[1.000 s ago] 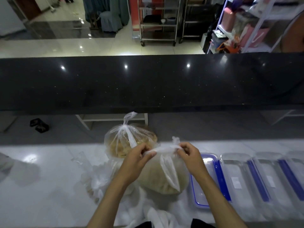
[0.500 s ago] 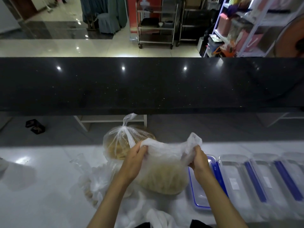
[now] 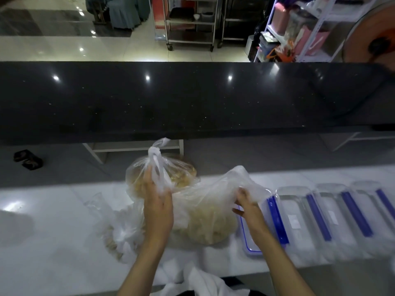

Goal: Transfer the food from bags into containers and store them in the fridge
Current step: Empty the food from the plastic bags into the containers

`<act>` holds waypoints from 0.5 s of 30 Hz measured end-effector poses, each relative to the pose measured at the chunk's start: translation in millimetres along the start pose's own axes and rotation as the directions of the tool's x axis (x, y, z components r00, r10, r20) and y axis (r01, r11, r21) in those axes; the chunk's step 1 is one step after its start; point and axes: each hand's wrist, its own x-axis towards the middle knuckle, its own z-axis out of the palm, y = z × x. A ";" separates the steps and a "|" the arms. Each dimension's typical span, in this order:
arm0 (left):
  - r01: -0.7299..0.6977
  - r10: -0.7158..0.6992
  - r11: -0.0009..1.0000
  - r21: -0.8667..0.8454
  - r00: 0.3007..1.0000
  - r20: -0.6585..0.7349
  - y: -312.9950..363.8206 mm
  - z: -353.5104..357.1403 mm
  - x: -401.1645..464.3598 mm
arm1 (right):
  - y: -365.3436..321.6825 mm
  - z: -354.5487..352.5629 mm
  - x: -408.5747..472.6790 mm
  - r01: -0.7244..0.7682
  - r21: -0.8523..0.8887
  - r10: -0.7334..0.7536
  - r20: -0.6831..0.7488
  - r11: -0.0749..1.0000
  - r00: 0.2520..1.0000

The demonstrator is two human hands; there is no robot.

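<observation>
The right hand (image 3: 245, 199) pinches the untied mouth of a soft, clear plastic bag of pale food (image 3: 210, 223); the left hand (image 3: 157, 201) rests open. Limp, likely slippery film: grip the rim.

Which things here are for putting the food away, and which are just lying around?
For the job:
- opened food bag, its rim pinched by the right hand
- knotted food bag, with the left hand at it
- third food bag
- clear containers with blue clips

Just lying around:
- dark box on the floor
- black countertop
- metal trolley
</observation>
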 end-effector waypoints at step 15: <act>-0.272 0.122 0.863 0.426 0.930 0.347 -35.2 -13.0 -22.4 | -8.9 30.4 -14.7 -0.074 -0.281 0.048 -0.099 0.957 0.994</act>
